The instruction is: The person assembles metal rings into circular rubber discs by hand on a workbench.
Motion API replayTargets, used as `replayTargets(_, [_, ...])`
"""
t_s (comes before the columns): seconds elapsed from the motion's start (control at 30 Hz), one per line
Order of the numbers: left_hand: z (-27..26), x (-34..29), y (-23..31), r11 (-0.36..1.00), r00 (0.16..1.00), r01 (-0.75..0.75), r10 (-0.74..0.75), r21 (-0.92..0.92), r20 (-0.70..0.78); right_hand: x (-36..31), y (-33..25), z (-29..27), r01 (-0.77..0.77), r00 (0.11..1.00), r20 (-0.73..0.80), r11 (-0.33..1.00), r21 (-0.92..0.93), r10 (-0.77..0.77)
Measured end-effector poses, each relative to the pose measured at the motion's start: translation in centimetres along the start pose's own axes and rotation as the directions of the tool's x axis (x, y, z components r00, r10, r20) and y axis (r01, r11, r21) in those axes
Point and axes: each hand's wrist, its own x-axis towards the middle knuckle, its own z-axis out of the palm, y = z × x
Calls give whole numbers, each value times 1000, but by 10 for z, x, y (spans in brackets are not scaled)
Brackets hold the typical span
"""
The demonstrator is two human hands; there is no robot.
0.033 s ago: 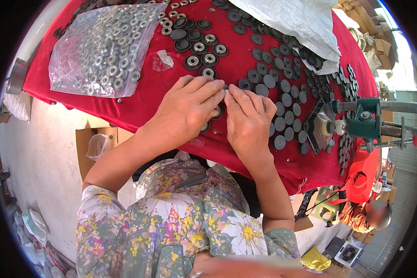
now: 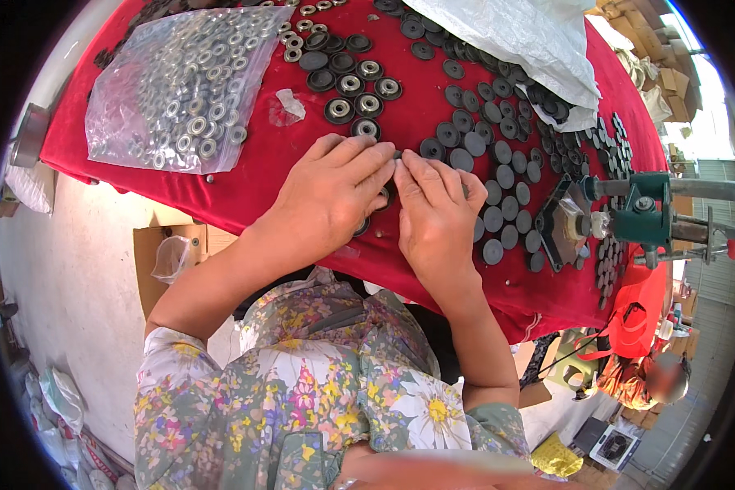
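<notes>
Over the near edge of the red cloth, my left hand (image 2: 332,193) and my right hand (image 2: 438,211) meet at the fingertips. Both are closed, pinching a small dark piece (image 2: 398,153) that is mostly hidden by the fingers. Just beyond my left fingers lies a black round cap with a metal bearing (image 2: 366,128) in it. More such caps with bearings (image 2: 350,85) are grouped farther off. Partly covered by my left hand is another bearing piece (image 2: 384,198). Beside my right hand, plain black discs (image 2: 493,251) spread over the cloth.
A clear plastic bag of metal bearings (image 2: 188,98) lies at the left. A white sack (image 2: 514,41) covers discs at the back. To the right stands a green metal clamp tool (image 2: 645,208). A cardboard box (image 2: 151,278) sits below the table's left edge. Another person (image 2: 629,382) is at the far right.
</notes>
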Motion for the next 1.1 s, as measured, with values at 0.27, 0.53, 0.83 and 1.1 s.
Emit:
replayTargets(0.27, [-4, 3, 11, 998, 993, 41, -45, 40, 109, 5, -18, -6, 52, 990, 136, 987, -152, -31])
replayTargets(0.53, [-5, 5, 4, 996, 991, 27, -36, 80, 125, 5, -11, 2, 89, 983, 169, 991, -95, -72])
replayTargets(0.83, [-15, -1, -5, 989, 993, 22, -39, 144, 114, 0, 9, -2, -66, 996, 73, 993, 102, 59])
replayTargets(1.1, [-4, -5, 2, 985, 990, 29, -52, 173, 130, 3, -7, 1, -31, 988, 153, 999, -38, 37])
